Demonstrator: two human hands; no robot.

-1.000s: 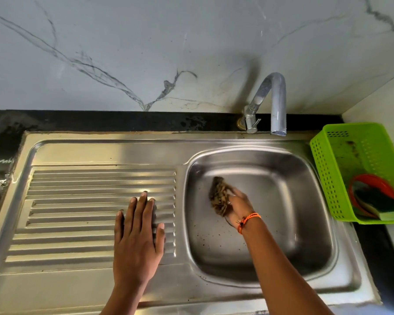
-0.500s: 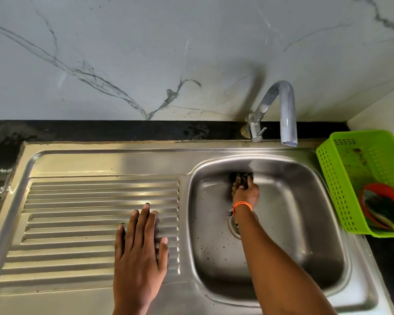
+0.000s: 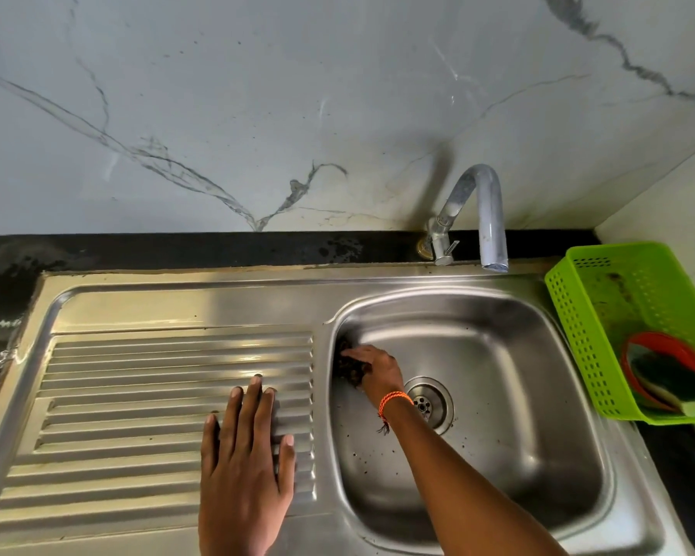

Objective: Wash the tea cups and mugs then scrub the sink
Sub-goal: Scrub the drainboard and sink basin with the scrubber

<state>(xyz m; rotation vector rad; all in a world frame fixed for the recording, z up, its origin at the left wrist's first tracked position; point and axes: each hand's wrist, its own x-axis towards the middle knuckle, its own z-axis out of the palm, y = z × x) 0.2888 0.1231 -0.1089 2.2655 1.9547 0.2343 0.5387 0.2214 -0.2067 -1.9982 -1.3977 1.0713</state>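
Steel filled most of what I could see: a stainless-steel sink (image 3: pixel 498 395) with a deep rounded basin on the right and a ribbed steel draining board (image 3: pixel 137 415) on the left, set into a black stone counter (image 3: pixel 177 250) under a white marble wall with grey veins (image 3: pixel 257 114). The basin looked dull and streaky, and dark specks were scattered over its floor, thickest near the front left. A round steel drain with small holes (image 3: pixel 428 403) sat in the middle of the floor.

The right hand (image 3: pixel 378 371) was down in the basin, its fingers closed around a dark, frizzy brown scouring pad (image 3: pixel 348 367) and pressing it against the left wall near the back corner. Only part of the pad showed under the fingers. An orange braided thread (image 3: pixel 394 401) circled that wrist, just beside the drain.

The left hand (image 3: pixel 245 463) lay flat on the draining board, palm down, fingers stretched and slightly spread, holding nothing, close to the basin's left edge.

A curved chrome tap (image 3: pixel 478 210) rose from the counter behind the basin, its mouth over the back rim; I saw no water coming out. On the right stood a lime-green perforated plastic basket (image 3: pixel 578 335), stained inside, touching the sink's edge, with a red round dish (image 3: pixel 675 351) and a green-and-yellow sponge (image 3: pixel 683 395) resting in it.
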